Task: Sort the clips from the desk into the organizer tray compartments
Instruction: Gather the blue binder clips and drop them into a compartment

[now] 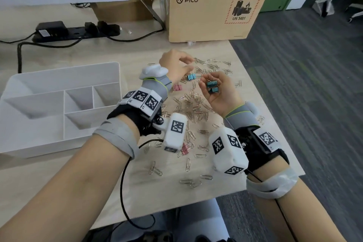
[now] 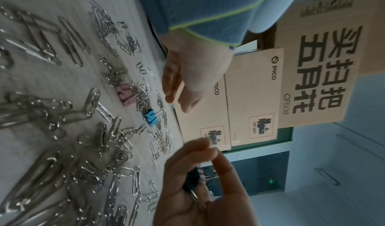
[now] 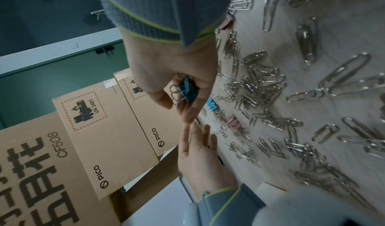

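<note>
My right hand [image 1: 211, 82] is turned palm up above the desk, its fingers curled round two teal binder clips [image 1: 212, 86]; the right wrist view shows those clips [image 3: 189, 89] in the same grip. My left hand [image 1: 190, 64] hovers with relaxed fingers and holds nothing, just left of and above a blue binder clip [image 1: 191, 77] lying on the desk. Pink binder clips lie by my left wrist [image 1: 177, 87] and nearer me [image 1: 184, 148]. Silver paper clips [image 1: 194, 108] are strewn over the desk. The white organizer tray [image 1: 78, 66] stands at the left; no clips show in its compartments.
Stacked cardboard boxes [image 1: 214, 15] stand behind the clips. At the back left is a black power strip [image 1: 74, 32] with its cables. The desk's right edge [image 1: 265, 104] runs close to my right hand, with carpet beyond it.
</note>
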Demonstrator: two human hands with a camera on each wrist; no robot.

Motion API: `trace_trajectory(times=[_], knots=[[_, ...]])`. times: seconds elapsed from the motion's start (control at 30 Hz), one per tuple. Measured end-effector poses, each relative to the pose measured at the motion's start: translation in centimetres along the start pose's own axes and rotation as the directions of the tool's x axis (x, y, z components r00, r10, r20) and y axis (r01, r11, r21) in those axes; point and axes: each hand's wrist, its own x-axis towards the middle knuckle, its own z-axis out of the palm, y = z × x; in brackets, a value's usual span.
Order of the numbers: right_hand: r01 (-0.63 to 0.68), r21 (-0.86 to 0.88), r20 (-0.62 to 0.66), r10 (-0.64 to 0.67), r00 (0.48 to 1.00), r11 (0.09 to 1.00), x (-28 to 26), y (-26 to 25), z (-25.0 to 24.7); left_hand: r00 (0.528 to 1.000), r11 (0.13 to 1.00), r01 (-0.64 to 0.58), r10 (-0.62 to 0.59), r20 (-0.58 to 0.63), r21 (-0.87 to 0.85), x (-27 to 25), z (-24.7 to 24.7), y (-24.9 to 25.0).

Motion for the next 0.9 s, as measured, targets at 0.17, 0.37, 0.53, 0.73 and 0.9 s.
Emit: trace_trajectory(times=[0.17, 0.37, 0.53, 0.73, 0.9], knots=[[0.026, -0.025, -0.059, -0.027, 0.998, 0.999, 1.0, -0.7, -0.9, 0.997, 0.996, 0.055, -0.059, 0.058, 0.065, 1.4, 1.4, -1.1], [0.049, 0.015, -0.088, -0.048, 0.995, 0.999, 1.2, -0.7, -1.4, 0.995, 0.989, 0.061, -0.071, 0.067, 0.138, 2.1, 2.8, -1.3], [0.045, 0.061, -0.008, -0.044, 0.999, 0.997, 0.7, -0.7, -1.3, 0.994, 0.984, 0.037, -0.054, 0.092, 0.176, 1.8, 2.7, -1.3], [0.038, 0.073, 0.056, -0.042, 0.998, 0.997, 0.0, -0.3, -1.6, 1.0, 0.997, -0.021, 0.02, -0.012, -0.069, 0.5, 1.8, -0.1], [-0.01, 0.113, 0.085, 0.0, 0.996, 0.994, -0.8, 0.1, -1.7, 0.995, 0.971, -0.062, 0.077, 0.061, -0.23, -1.7, 0.9, 2.3]])
